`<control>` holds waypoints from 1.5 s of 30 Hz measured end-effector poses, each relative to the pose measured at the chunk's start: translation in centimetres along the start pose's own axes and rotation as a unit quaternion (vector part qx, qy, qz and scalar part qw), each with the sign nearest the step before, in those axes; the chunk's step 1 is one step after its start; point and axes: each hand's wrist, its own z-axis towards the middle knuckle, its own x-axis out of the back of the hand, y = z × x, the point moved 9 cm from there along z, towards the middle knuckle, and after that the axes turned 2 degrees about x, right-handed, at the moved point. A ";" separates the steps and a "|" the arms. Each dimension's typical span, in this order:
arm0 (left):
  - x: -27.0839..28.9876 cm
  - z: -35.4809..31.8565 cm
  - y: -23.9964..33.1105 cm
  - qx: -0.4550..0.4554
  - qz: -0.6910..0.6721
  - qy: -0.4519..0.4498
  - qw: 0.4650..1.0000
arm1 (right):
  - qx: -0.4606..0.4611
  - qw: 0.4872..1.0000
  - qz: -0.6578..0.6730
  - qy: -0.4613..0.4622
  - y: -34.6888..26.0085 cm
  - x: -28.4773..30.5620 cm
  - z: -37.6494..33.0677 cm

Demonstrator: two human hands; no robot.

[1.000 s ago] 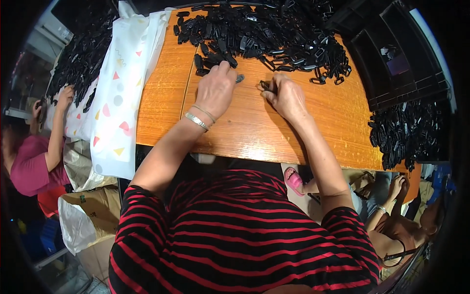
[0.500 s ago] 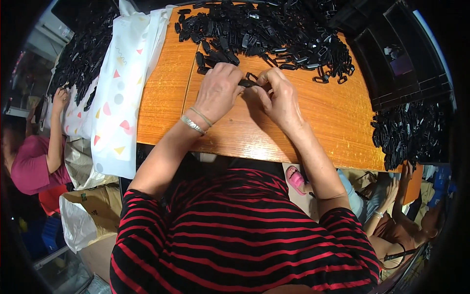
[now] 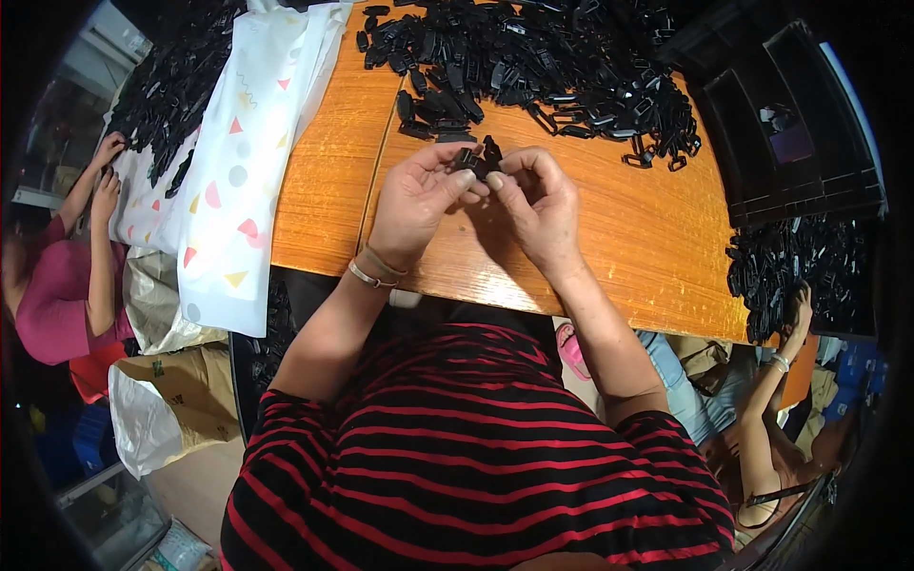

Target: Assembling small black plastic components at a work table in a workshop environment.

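Note:
Over the wooden table [image 3: 609,238], my left hand [image 3: 414,200] pinches a small black plastic buckle part [image 3: 466,160] between thumb and fingers. Close beside it, my right hand [image 3: 541,205] grips another black buckle part [image 3: 491,154], which stands up between the fingertips. The two parts nearly meet; whether they touch I cannot tell. Just beyond my hands lies a large heap of black plastic buckle pieces [image 3: 533,62], some of them open loops. My fingers cover much of what they hold.
White patterned sheeting [image 3: 224,190] hangs over the table's left side. A dark open bin [image 3: 771,114] stands at right, above another black heap [image 3: 800,266]. Co-workers' hands [image 3: 800,309] reach into piles at both sides. A paper sack [image 3: 181,400] stands lower left.
My hands have turned so the palms and thumbs face up more, and the black parts between them have tilted up. The co-worker's hand at right has moved further into the heap.

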 end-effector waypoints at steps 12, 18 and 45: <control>1.2 -0.1 0.3 -0.028 0.064 0.049 0.996 | 0.145 0.979 -0.142 0.013 -4.2 -0.4 -0.4; 0.8 -0.4 0.9 -0.047 0.090 0.050 0.994 | 0.147 0.974 -0.169 0.002 -4.1 -0.6 -0.3; 1.8 -6.2 4.8 -0.042 0.263 0.026 0.963 | -0.025 0.983 0.027 -0.181 -2.9 -9.0 -4.2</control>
